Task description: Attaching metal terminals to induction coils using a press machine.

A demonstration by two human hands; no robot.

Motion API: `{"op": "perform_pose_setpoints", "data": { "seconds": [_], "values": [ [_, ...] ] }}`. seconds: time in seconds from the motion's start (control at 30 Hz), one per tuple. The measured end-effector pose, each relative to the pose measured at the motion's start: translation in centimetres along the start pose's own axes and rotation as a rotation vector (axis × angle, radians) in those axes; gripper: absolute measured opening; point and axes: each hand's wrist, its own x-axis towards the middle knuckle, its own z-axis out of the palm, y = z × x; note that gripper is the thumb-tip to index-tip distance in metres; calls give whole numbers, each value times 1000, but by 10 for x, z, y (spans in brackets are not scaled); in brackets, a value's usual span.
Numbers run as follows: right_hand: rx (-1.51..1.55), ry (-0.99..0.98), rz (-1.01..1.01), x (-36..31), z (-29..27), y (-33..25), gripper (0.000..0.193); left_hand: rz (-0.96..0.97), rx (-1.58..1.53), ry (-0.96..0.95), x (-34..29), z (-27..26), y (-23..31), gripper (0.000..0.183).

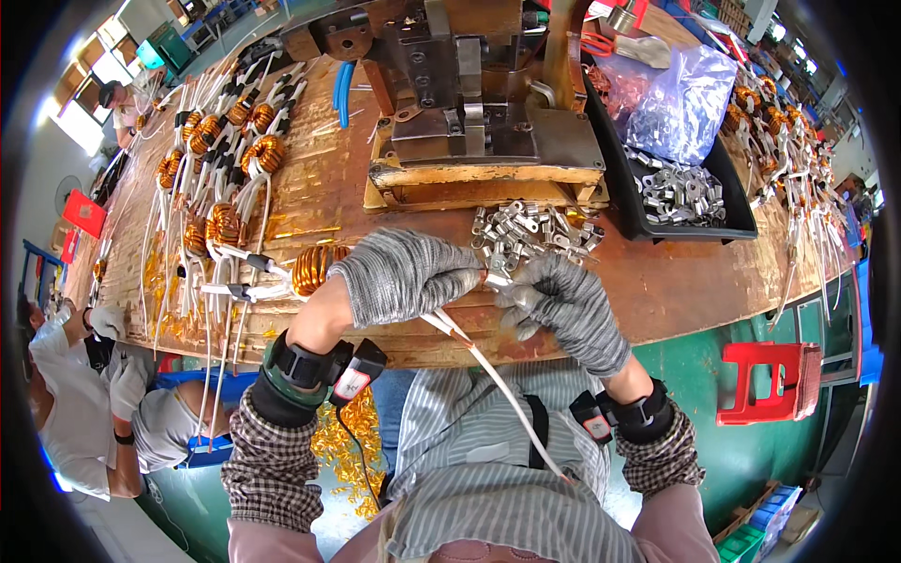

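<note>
Where hands (399, 272) nearly meet, table edge (413, 357) lies close.

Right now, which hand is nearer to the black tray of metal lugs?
The right. The right hand is below and left of the black tray; the left hand is farther left, beyond the right one.
</note>
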Motion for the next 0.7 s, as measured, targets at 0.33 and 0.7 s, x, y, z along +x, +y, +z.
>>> {"op": "perform_pose_setpoints", "data": {
  "seconds": [0.33,0.7],
  "values": [
    [167,-13,47,-3,3,-5,14,4,52,44,0,11,-1,26],
    [-696,-7,-353,7,5,1,16,-41,52,-68,3,2,-2,27]
  ]
}}
